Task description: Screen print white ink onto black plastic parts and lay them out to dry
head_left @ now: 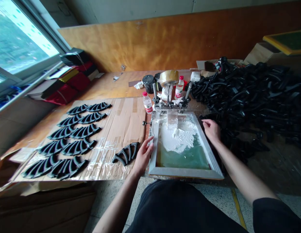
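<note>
Tabletop (106, 84) with two bottles (147, 103), one framed screen (184, 160) between left hand (142, 157), fingers loosely open, and right hand (212, 130), grip unclear.

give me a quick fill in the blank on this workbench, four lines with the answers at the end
The paste on the framed screen is ____.
The rows of black parts lie on a sheet of ____.
The hand closest to the lone black part is the person's ____ hand.
From where the person sits or stands, the heap of black pieces lies to the ____ of the framed screen.

Missing words: white; cardboard; left; right.
</note>
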Demonstrator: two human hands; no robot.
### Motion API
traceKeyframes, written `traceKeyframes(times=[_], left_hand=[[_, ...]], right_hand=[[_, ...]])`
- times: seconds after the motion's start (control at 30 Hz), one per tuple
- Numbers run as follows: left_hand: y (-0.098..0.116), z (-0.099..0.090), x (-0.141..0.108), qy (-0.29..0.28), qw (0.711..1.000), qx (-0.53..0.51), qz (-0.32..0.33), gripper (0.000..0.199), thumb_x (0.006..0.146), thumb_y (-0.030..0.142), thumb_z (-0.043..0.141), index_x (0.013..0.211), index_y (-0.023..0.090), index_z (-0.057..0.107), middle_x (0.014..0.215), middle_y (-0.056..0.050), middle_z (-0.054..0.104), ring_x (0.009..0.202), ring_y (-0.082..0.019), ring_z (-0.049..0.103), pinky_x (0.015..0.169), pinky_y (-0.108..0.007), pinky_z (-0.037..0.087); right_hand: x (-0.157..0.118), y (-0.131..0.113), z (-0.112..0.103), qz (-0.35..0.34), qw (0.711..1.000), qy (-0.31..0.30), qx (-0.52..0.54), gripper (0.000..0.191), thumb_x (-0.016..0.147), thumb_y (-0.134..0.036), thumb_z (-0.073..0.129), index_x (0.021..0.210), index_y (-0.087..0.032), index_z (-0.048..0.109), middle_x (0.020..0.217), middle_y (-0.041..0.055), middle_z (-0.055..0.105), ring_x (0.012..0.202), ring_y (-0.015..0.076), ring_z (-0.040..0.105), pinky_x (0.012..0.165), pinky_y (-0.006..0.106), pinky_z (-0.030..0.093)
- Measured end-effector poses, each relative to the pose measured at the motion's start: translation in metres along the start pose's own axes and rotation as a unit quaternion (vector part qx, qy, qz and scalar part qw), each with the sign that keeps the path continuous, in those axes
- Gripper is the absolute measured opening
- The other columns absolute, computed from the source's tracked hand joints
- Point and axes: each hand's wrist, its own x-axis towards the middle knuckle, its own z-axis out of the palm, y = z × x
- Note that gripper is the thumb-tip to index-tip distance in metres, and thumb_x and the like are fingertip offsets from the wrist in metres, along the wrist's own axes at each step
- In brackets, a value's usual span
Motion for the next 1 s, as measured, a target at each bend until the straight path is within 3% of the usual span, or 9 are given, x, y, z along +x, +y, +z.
traceKeyframes(times=[0.07,0.13,0.2,0.3,0.37,0.57,0.73,0.83,1.0], left_hand=[[-0.027,0.006,0.005,-0.004,0.999,0.042,-0.021,0.064,0.083,0.055,0.055,0.137,0.021,0.049,0.07,0.001,0.059,0.06,-0.013,0.052,0.054,-0.022,0.039],[-0.048,0.011,0.013,-0.002,0.994,0.101,-0.031,0.063,0.085,0.052,0.053,0.141,0.024,0.044,0.065,0.004,0.052,0.056,-0.011,0.048,0.052,-0.021,0.035],[-0.061,0.015,0.02,-0.003,0.988,0.151,-0.035,0.062,0.087,0.05,0.051,0.143,0.026,0.042,0.063,0.005,0.047,0.055,-0.01,0.045,0.052,-0.021,0.032],[-0.07,0.014,0.026,-0.007,0.982,0.185,-0.036,0.06,0.087,0.05,0.048,0.142,0.025,0.043,0.063,0.005,0.045,0.056,-0.011,0.045,0.054,-0.022,0.032],[-0.072,0.013,0.027,-0.007,0.981,0.192,-0.036,0.059,0.088,0.05,0.048,0.14,0.024,0.045,0.064,0.005,0.047,0.058,-0.012,0.047,0.055,-0.023,0.033],[-0.076,0.012,0.027,-0.008,0.984,0.176,-0.035,0.058,0.087,0.051,0.048,0.139,0.024,0.046,0.068,0.004,0.051,0.061,-0.012,0.05,0.058,-0.022,0.037],[-0.071,0.014,0.025,0.012,0.987,0.155,-0.04,0.059,0.085,0.051,0.052,0.137,0.024,0.049,0.066,0.004,0.052,0.059,-0.012,0.05,0.056,-0.022,0.038],[-0.068,0.015,0.023,0.016,0.989,0.139,-0.044,0.06,0.083,0.052,0.054,0.136,0.023,0.05,0.065,0.004,0.052,0.057,-0.012,0.049,0.055,-0.022,0.037],[-0.061,0.013,0.021,0.006,0.993,0.107,-0.043,0.062,0.083,0.052,0.055,0.137,0.022,0.049,0.063,0.005,0.049,0.053,-0.01,0.045,0.052,-0.021,0.034]], right_hand=[[0.02,-0.012,-0.002,0.037,0.998,0.052,0.02,0.043,0.093,-0.025,0.045,0.134,-0.013,0.053,0.121,0.0195,0.06,0.096,0.0232,0.063,0.081,0.037,0.053],[0.039,-0.041,0.001,-0.006,0.996,0.068,0.049,0.061,0.084,-0.03,0.062,0.141,-0.014,0.043,0.136,0.0178,0.049,0.114,0.0276,0.056,0.092,0.041,0.049],[0.049,-0.073,0.007,-0.065,0.995,0.028,0.071,0.059,0.077,-0.029,0.072,0.131,-0.017,0.051,0.129,0.0142,0.054,0.114,0.0293,0.054,0.091,0.042,0.048],[0.039,-0.104,0.016,-0.094,0.989,-0.085,0.081,0.023,0.08,-0.026,0.069,0.101,-0.02,0.063,0.096,0.0077,0.067,0.088,0.0242,0.061,0.074,0.033,0.049],[0.017,-0.108,0.019,-0.132,0.98,-0.127,0.082,0.008,0.083,-0.019,0.061,0.091,-0.02,0.064,0.086,0.0065,0.067,0.08,0.0217,0.061,0.069,0.03,0.046],[-0.025,-0.09,0.001,-0.357,0.91,-0.175,0.118,0.025,0.076,-0.004,0.051,0.087,-0.02,0.066,0.085,0.0032,0.067,0.081,0.0177,0.06,0.069,0.026,0.041],[-0.021,-0.095,0.004,-0.278,0.943,-0.118,0.139,0.025,0.076,-0.004,0.053,0.086,-0.022,0.068,0.085,0.0015,0.068,0.08,0.0173,0.06,0.065,0.025,0.042],[-0.039,-0.098,0.014,-0.303,0.938,-0.1,0.137,0.032,0.079,-0.002,0.05,0.098,-0.019,0.068,0.098,0.0052,0.069,0.084,0.0179,0.062,0.07,0.026,0.045],[-0.024,-0.103,0.009,-0.218,0.952,-0.105,0.186,0.019,0.086,-0.024,0.062,0.104,-0.025,0.068,0.092,0.0013,0.07,0.076,0.0165,0.064,0.068,0.027,0.048]])
